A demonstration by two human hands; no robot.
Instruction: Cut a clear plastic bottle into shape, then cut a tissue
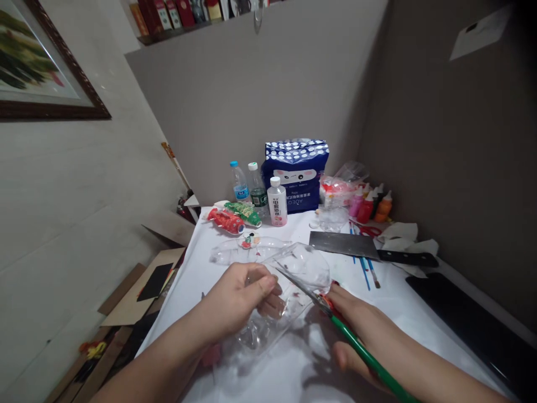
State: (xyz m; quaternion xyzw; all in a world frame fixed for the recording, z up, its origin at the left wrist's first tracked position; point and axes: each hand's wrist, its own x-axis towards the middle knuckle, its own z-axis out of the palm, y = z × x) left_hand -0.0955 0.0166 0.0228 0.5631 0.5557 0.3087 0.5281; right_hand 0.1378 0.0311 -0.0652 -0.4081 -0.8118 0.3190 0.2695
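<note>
My left hand [247, 291] is closed on a clear plastic piece [308, 266], cut from what looks like a bottle. The plastic spreads below and to the right of my fingers. My right hand [356, 319] holds scissors with green handles [356, 341], their blades pointing up and left over the plastic, near my left thumb. Just behind my hands, a clear plastic bottle [226, 252] lies on its side on the white-covered table [193, 274]. Some of my left fingers show through the plastic.
Behind stand bottles [277, 202], a blue package [297, 173] and paint bottles [366, 207]. Red and green decorated bottles [226, 221] lie at the left. A cleaver [344, 243] rests over paintbrushes [364, 274] at the right, near crumpled tissues [403, 238] and a black object [465, 324].
</note>
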